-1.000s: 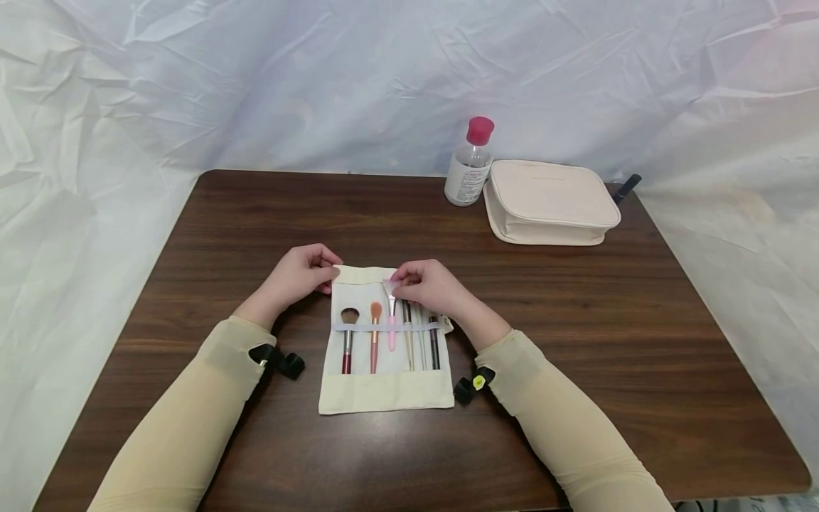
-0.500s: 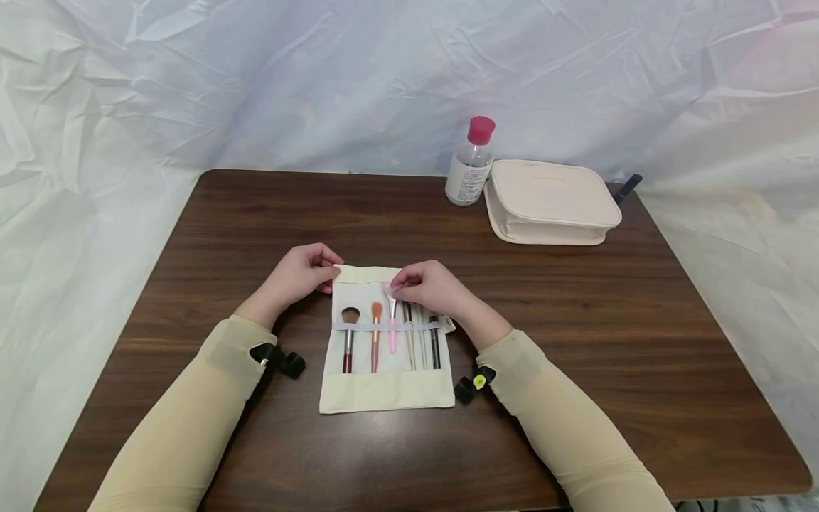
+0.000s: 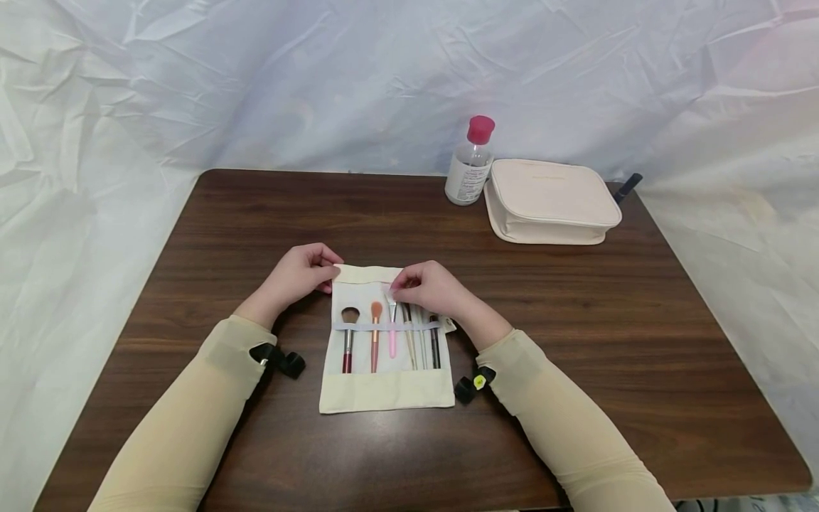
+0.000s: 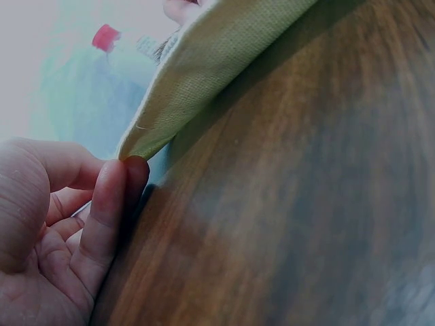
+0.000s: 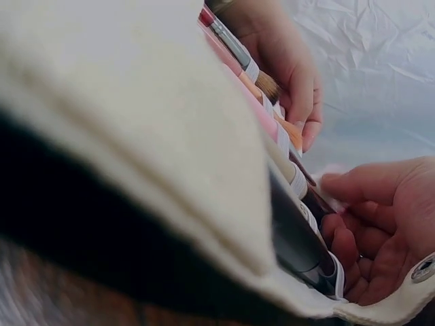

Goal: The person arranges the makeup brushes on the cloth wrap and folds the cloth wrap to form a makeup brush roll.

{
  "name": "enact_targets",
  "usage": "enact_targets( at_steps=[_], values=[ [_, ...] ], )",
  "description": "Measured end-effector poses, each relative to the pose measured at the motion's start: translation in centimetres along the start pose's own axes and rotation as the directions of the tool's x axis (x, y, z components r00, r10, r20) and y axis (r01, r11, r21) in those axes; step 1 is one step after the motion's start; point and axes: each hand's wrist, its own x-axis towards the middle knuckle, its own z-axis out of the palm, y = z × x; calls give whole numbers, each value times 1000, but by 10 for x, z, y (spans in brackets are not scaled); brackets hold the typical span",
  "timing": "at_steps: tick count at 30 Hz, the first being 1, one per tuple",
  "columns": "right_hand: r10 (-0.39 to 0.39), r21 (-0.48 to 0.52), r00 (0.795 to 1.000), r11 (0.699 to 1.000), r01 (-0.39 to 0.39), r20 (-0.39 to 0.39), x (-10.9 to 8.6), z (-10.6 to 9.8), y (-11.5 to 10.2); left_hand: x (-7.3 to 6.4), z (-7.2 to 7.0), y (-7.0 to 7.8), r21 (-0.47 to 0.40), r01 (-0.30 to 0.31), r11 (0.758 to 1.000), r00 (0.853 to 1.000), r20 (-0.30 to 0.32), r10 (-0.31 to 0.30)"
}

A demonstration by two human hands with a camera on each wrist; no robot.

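Observation:
A cream fabric brush roll lies unfolded on the brown table. My left hand pinches its upper left corner between thumb and fingers; in the left wrist view that edge of the cloth is lifted off the wood. With the fingertips of my right hand I pinch the head of a pink-handled makeup brush, which runs under the elastic band. Its handle end lies above the bottom pocket. A dark-bristled brush, an orange-tipped brush and several slimmer tools sit under the same band.
At the back stands a clear bottle with a red cap, close beside a pale pink zip case. A black stick-like item pokes out behind the case's right side. A white sheet hangs behind the table.
The pink-handled brush has slid slightly down through the band towards the bottom pocket, my right fingertips still on its head. My left hand keeps its place on the corner.

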Motion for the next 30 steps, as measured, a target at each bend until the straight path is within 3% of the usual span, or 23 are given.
enact_targets(
  at_steps=[11, 30],
  values=[
    [5, -1, 999, 1000, -5, -47, -1, 4, -3, 0, 1, 0, -8, -5, 1000, 1000, 1, 5],
    [-18, 10, 1000, 1000, 18, 12, 0, 3, -3, 1, 0, 0, -3, 3, 1000, 1000, 2, -3]
  ],
)
